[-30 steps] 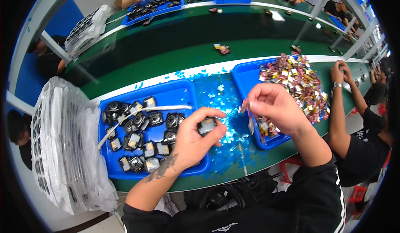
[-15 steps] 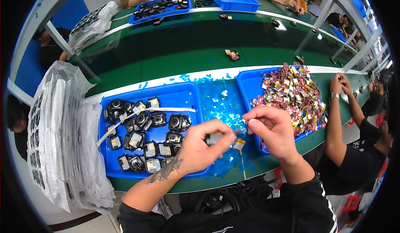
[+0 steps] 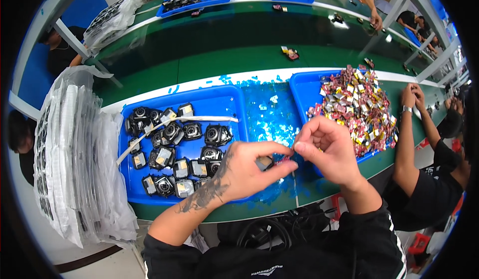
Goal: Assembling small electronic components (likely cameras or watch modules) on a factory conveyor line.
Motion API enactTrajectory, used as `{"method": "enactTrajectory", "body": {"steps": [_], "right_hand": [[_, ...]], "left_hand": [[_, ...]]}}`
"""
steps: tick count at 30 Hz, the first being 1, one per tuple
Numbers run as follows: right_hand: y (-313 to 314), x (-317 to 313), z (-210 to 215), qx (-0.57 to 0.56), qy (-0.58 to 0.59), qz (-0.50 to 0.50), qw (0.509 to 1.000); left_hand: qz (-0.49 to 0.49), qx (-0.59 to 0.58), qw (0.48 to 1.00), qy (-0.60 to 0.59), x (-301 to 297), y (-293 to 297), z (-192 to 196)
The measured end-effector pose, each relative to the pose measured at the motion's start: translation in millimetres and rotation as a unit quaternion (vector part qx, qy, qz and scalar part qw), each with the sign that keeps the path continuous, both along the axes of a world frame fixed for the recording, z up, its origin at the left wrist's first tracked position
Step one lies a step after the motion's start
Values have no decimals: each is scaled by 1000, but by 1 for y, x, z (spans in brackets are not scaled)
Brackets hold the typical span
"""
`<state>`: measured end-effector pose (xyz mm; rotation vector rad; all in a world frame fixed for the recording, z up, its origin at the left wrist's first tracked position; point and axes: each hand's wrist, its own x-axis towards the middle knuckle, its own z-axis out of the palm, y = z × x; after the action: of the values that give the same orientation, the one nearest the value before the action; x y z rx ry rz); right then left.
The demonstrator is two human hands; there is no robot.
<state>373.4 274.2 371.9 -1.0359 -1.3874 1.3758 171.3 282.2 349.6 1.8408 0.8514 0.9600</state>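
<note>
Small dark part (image 3: 264,162) pinched in left hand (image 3: 247,171) fingertips — right hand (image 3: 327,149) pinching it too, touching.

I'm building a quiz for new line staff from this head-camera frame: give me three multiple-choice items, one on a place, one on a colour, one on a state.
1. Where does the heap of small red and yellow packets lie?
A. in the blue plastic tray on the right
B. on the green belt
C. in the stack of clear plastic bags

2. What colour is the tray that holds the small black round parts?
A. green
B. blue
C. white

3. What is the left hand doing?
A. lying flat in the tray
B. resting on the belt
C. pinching a small dark part close to the right hand

Answers: 1 A, the heap fills the right-hand blue tray. 2 B, its rim and floor are blue. 3 C, its fingers close on the part, meeting the right fingertips above the table edge.
</note>
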Motion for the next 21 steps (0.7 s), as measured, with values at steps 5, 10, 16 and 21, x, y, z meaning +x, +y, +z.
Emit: {"method": "enactTrajectory", "body": {"steps": [5, 10, 16, 21], "right_hand": [[17, -3, 9, -43, -23, 38, 998], [29, -5, 8, -77, 6, 61, 995], [29, -4, 8, -80, -9, 66, 995], [24, 0, 9, -25, 82, 32, 996]], "left_hand": [[-96, -318, 940, -79, -6, 10, 10], [-80, -333, 929, -138, -4, 8, 7], [-71, -344, 925, -148, 0, 5, 9], [-81, -369, 911, -165, -7, 7, 16]]}}
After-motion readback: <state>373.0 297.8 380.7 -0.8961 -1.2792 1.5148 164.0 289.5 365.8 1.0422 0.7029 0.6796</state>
